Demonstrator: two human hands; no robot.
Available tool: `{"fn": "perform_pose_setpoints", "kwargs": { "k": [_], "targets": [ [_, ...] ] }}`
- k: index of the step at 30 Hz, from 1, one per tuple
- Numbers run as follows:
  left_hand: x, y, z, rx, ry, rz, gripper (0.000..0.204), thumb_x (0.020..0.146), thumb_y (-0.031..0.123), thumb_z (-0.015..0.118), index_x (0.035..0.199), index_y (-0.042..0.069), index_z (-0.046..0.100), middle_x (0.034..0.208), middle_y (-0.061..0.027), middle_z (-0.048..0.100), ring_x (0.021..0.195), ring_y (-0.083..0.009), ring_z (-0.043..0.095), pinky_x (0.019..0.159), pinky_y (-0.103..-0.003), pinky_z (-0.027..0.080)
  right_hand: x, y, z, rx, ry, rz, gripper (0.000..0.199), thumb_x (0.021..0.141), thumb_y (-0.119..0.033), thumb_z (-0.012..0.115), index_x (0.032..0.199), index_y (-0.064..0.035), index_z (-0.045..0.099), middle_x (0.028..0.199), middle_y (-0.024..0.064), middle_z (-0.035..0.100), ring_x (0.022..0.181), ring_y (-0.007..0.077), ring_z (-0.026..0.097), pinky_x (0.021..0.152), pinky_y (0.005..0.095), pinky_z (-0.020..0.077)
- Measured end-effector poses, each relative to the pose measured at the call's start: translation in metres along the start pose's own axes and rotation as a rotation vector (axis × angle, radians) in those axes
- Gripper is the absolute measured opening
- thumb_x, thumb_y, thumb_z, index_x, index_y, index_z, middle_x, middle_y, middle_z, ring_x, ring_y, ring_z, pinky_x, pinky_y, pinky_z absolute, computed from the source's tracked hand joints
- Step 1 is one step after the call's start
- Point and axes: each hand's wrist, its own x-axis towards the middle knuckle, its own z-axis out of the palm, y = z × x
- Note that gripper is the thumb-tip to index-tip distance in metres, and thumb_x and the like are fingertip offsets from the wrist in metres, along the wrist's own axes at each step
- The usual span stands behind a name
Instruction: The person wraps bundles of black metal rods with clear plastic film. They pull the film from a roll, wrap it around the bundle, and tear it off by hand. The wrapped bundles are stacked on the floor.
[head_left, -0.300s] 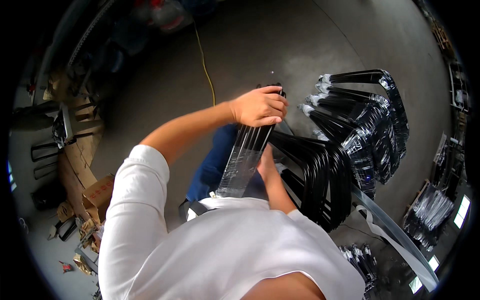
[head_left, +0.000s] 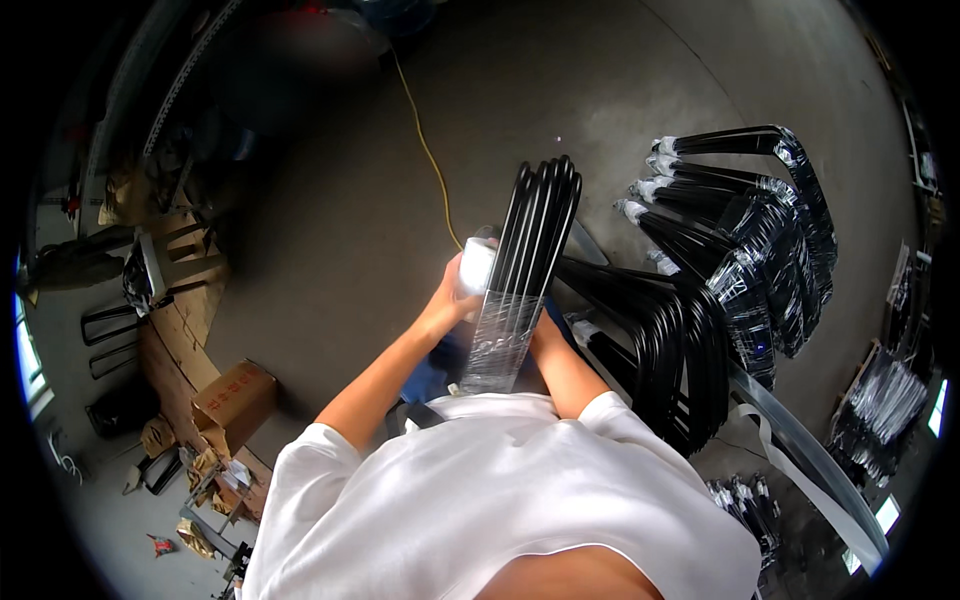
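Note:
A bundle of black bent metal tubes (head_left: 540,215) stands upright in front of my chest. Its lower part is wrapped in clear stretch film (head_left: 498,340). My left hand (head_left: 452,292) grips a white roll of stretch film (head_left: 476,266), pressed against the left side of the bundle. My right hand (head_left: 541,334) holds the bundle low on its right side, with its fingers hidden behind the film and tubes.
Several film-wrapped bundles of black tubes (head_left: 745,225) lie on the concrete floor to the right, beside a stack of unwrapped black frames (head_left: 665,345). A long metal strip (head_left: 805,445) runs lower right. A yellow cable (head_left: 425,150) crosses the floor. A cardboard box (head_left: 235,400) sits left.
My left hand has dropped from the top of the bundle to its left side, bringing the film roll into view. The tops of the tubes are now uncovered.

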Motion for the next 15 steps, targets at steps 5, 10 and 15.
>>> {"fn": "perform_pose_setpoints", "kwargs": {
  "k": [5,10,15],
  "targets": [
    [0.024,0.014,-0.023,0.181,-0.037,-0.125,0.055,0.06,0.024,0.071,0.105,-0.003,0.053,0.092,-0.0131,0.06,0.087,-0.0219,0.058,0.082,-0.032,0.043,-0.013,-0.031,0.003,-0.11,-0.011,0.053,0.035,0.081,-0.023,0.059,0.108,-0.0017,0.054,0.096,0.0081,0.06,0.083,0.0148,0.059,0.073,0.0275,0.0499],
    [0.01,0.063,-0.032,0.136,0.145,-0.094,0.055,0.063,0.032,0.069,0.101,-0.003,0.051,0.087,-0.0127,0.058,0.078,-0.0197,0.058,0.072,-0.03,0.045,-0.051,-0.091,0.011,-0.716,0.637,-0.18,0.029,0.064,0.005,0.039,0.086,0.0047,0.058,0.07,0.0088,0.058,0.061,0.0114,0.053,0.055,0.0233,0.0417],
    [-0.026,0.121,0.007,0.247,0.157,0.03,0.056,0.072,0.04,0.065,0.102,-0.004,0.049,0.089,-0.0173,0.057,0.083,-0.0241,0.058,0.074,-0.033,0.045,-0.059,-0.095,0.088,-0.313,0.154,-0.134,0.067,0.075,-0.046,0.066,0.117,0.0016,0.042,0.095,0.0097,0.057,0.085,0.0141,0.056,0.074,0.0257,0.0446]
  ]
}}
